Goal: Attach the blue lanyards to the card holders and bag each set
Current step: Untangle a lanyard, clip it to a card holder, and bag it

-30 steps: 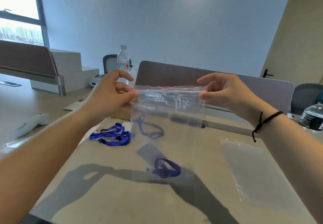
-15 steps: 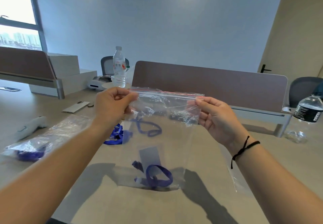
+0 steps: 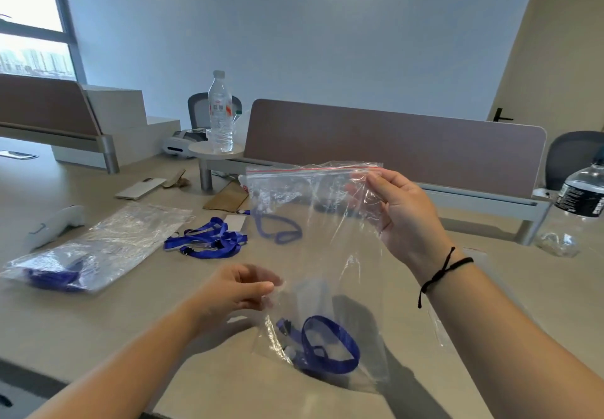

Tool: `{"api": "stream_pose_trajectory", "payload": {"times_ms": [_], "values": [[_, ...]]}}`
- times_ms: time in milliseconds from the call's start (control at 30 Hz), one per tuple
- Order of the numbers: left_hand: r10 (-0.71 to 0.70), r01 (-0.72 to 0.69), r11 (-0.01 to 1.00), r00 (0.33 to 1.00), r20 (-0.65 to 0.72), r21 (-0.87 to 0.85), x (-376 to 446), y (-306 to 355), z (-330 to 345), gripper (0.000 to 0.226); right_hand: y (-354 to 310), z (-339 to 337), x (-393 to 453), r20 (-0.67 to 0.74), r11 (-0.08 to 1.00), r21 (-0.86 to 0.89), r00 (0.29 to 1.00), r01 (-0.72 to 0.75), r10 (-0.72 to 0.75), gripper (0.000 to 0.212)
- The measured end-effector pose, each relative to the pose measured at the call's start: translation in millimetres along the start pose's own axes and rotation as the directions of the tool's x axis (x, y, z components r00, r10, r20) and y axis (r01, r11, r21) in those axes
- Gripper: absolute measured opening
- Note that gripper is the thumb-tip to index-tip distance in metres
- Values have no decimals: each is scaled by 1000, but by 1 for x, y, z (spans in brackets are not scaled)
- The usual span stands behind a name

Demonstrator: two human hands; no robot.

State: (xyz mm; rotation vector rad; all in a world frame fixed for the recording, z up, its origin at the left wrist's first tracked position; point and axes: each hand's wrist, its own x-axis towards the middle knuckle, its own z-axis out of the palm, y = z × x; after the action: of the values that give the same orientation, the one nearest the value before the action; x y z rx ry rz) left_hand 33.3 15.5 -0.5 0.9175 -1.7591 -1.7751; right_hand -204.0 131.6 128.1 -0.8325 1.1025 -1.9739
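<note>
The right hand (image 3: 403,219) pinches the top corner of a clear zip bag (image 3: 330,255) hanging above the table (image 3: 130,314), blue lanyard (image 3: 330,346) and card holder inside, while the left hand (image 3: 238,291) pinches its lower left edge.

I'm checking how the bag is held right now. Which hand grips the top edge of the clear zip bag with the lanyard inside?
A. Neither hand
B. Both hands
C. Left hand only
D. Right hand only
D. The right hand pinches the zip bag at its top right corner, while the left hand is down at the bag's lower left side, well below the red-lined top edge; the lanyard sits at the bottom.
</note>
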Motion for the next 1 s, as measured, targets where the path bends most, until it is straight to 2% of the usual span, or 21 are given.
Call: {"api": "stream_pose_trajectory", "payload": {"times_ms": [100, 200, 267, 333, 400, 467, 567, 700, 767, 867, 933, 1000], "values": [[-25, 24, 990, 1000, -4, -136, -1, -2, 6, 19, -2, -6, 3, -14, 1000, 10, 1000, 17, -17, 10], [41, -68, 983, 987, -156, -172, 1, 5, 13, 16, -4, -12, 5, -44, 999, 24, 999, 21, -20, 10], [182, -191, 982, 920, -348, 9, 4, 6, 18, 15, -5, -15, 7, -43, 999, 36, 999, 23, -21, 11], [392, -300, 918, 791, -470, 260, 8, 4, 19, 14, -5, -17, 8, -29, 998, 48, 999, 32, -31, 12], [530, -379, 844, 701, -477, 380, 9, 3, 18, 13, -6, -18, 9, -31, 998, 50, 999, 44, -43, 13], [567, -412, 820, 682, -462, 397, 7, 2, 18, 12, -6, -19, 11, -40, 997, 57, 998, 49, -47, 12], [548, -410, 832, 713, -437, 374, 3, 1, 15, 18, -3, -23, 14, -68, 996, 86, 997, 30, -24, 10], [382, -301, 907, 883, -273, 295, 2, -1, 4, 45, 7, -27, 18, -113, 992, 128, 993, -7, 22, 10], [282, -233, 941, 941, -188, 244, 2, -1, 0, 51, 14, -26, 20, -130, 994, 112, 991, -17, 32, 10], [147, -137, 987, 981, -129, 86, 1, 1, -5, 52, 22, -21, 22, -147, 996, 83, 988, -34, 46, 7], [103, -95, 993, 989, -107, 70, -4, 2, -10, 46, 27, -16, 25, -147, 996, 82, 988, -43, 55, 7], [68, -66, 997, 994, -81, 30, -9, 0, -21, 49, 31, -10, 28, -138, 996, 81, 989, -50, 60, 6]]}}
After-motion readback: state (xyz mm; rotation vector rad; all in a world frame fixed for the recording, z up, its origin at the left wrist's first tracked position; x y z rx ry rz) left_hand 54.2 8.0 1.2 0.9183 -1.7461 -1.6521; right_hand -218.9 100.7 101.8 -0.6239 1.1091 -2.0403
